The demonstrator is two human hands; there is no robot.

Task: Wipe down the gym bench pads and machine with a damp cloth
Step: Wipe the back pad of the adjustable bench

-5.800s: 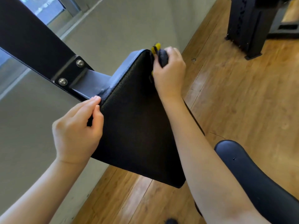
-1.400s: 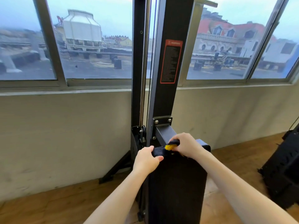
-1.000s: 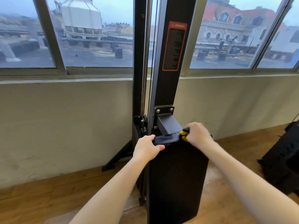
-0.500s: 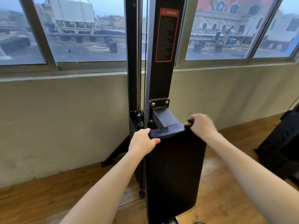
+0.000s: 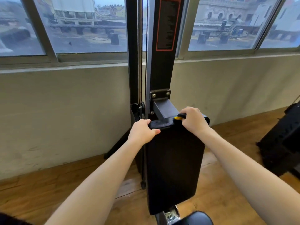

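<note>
Both hands up top: our left hand [image 5: 142, 133] grips the firm pad [image 5: 174, 168] edge, right hand [image 5: 194, 120] bunches the soft, light cloth [image 5: 178, 117], easiest held wadded.

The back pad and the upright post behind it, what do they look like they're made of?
Back pad: likely black vinyl or faux leather over padding, with a fine pebbled grain along its top edge. Upright post: apparently painted metal, matte black, with bolts on its bracket.

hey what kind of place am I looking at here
Most likely a gym, on an upper floor. A black padded back pad is bolted to an upright machine column with a cable running beside it. The floor is wood, and the windows overlook rooftops.
</note>
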